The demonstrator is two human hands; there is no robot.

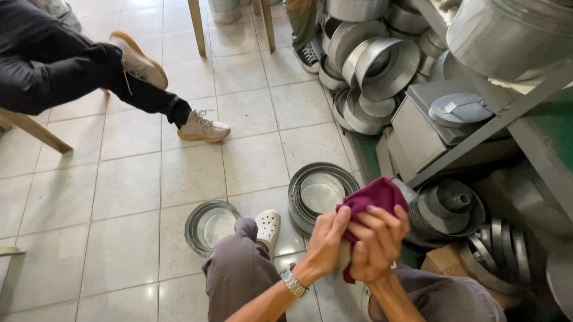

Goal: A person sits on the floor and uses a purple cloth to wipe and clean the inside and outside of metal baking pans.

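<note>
Both hands [356, 244] clasp maroon cloth [370, 199] between them.

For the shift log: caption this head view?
Both hands, left and right, bunch a maroon cloth above stacked round metal pans on tiled floor.

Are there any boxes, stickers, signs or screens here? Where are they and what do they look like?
Cardboard box: on the floor at lower right, beside the person's knee and under the stacked metal rings; brown, plain, only a corner shows.
Grey metal box: on the floor by the shelf frame, rectangular, with a round grey lid lying on top.
No stickers, signs or screens can be seen.
</note>
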